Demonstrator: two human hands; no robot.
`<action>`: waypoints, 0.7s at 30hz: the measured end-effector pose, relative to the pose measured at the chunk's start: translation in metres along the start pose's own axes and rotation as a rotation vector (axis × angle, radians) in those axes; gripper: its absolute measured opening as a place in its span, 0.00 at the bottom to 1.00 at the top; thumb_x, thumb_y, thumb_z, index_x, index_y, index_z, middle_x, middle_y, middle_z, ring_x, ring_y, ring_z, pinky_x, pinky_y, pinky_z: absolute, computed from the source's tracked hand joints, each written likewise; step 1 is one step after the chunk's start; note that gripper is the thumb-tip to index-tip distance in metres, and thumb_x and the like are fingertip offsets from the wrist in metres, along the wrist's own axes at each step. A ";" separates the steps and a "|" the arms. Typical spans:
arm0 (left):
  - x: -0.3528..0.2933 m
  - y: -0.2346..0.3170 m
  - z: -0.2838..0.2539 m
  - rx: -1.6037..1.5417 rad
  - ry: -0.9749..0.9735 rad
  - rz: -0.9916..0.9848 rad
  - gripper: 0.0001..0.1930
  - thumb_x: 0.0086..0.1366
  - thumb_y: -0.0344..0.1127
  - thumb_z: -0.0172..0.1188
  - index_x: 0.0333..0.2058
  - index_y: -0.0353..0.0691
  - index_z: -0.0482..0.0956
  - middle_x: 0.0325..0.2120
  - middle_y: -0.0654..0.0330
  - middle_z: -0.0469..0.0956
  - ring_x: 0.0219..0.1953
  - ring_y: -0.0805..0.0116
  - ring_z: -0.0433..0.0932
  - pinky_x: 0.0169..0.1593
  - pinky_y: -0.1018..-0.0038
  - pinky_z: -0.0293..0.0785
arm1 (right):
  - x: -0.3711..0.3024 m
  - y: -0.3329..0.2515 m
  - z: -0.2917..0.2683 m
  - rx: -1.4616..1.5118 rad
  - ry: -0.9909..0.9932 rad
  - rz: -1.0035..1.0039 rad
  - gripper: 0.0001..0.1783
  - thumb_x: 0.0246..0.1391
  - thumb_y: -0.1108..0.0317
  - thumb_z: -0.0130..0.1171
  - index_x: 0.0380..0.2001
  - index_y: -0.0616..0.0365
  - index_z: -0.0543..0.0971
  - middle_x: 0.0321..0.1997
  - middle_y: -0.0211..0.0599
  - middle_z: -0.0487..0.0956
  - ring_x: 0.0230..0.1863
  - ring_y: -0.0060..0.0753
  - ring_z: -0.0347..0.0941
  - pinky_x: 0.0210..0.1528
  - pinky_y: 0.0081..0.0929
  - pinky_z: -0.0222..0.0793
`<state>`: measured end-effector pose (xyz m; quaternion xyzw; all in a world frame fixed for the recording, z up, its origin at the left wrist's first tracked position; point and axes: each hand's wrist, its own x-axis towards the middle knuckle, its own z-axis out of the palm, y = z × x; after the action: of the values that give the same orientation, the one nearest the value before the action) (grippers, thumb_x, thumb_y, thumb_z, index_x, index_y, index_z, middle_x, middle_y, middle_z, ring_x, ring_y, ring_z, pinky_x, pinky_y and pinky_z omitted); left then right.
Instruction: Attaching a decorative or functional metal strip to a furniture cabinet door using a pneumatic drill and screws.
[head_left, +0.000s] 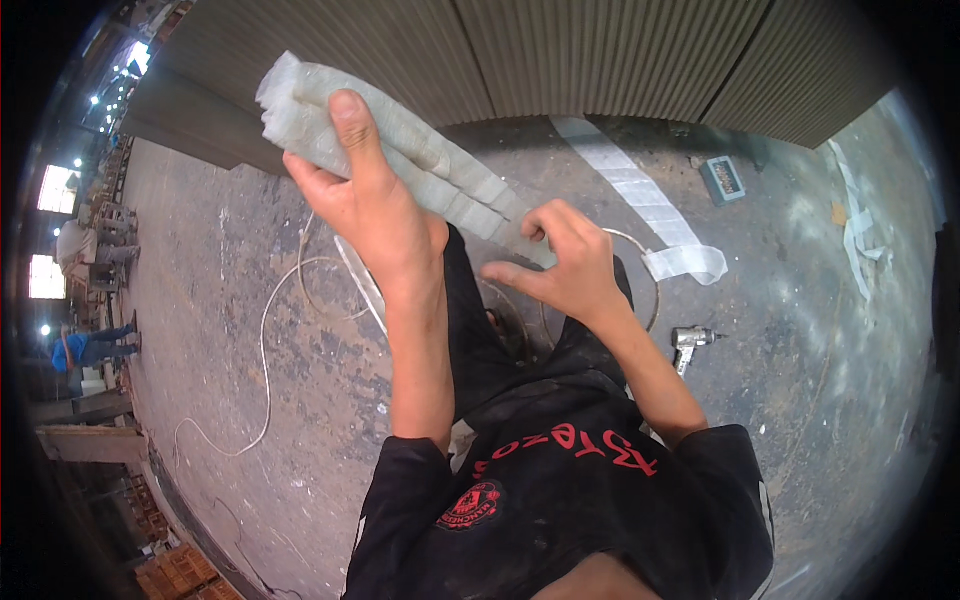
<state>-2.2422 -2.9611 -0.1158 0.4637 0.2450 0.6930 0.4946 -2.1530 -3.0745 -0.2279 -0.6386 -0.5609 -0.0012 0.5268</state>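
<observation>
This is a workshop (power tool point(690, 343) on scuffed floor point(810, 390)).

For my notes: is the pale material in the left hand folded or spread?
Folded: the pale material forms a long, narrow, layered bundle in the left hand.

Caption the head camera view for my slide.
Left hand holding a long, folded, whitish, plastic-looking bundle, right hand at its lower end, above scuffed grey concrete floor.

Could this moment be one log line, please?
left hand: gripping white bundle; right hand: near bundle's lower end; floor: pistol-grip tool
</observation>
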 end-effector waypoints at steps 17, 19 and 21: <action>-0.011 0.052 -0.141 0.324 0.263 0.013 0.26 0.59 0.53 0.65 0.46 0.38 0.73 0.37 0.56 0.74 0.40 0.61 0.77 0.47 0.64 0.75 | -0.044 0.034 0.039 0.353 -0.381 0.061 0.11 0.51 0.72 0.60 0.20 0.63 0.70 0.18 0.41 0.67 0.19 0.45 0.66 0.23 0.33 0.61; -0.007 0.053 -0.151 0.321 0.264 -0.030 0.21 0.56 0.52 0.67 0.39 0.42 0.76 0.30 0.59 0.75 0.33 0.63 0.77 0.42 0.66 0.76 | -0.050 0.041 0.048 0.294 -0.342 0.026 0.10 0.48 0.74 0.59 0.20 0.63 0.69 0.18 0.43 0.68 0.18 0.46 0.68 0.22 0.34 0.63; -0.005 0.053 -0.158 0.063 0.042 -0.094 0.18 0.52 0.52 0.69 0.28 0.46 0.74 0.20 0.65 0.72 0.23 0.70 0.73 0.31 0.72 0.74 | -0.051 0.042 0.060 0.162 -0.206 -0.104 0.08 0.46 0.74 0.60 0.21 0.62 0.70 0.20 0.43 0.71 0.21 0.47 0.71 0.24 0.36 0.67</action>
<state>-2.4057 -2.9679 -0.1464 0.4524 0.2988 0.6706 0.5064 -2.1770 -3.0630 -0.3131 -0.5608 -0.6426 0.0823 0.5155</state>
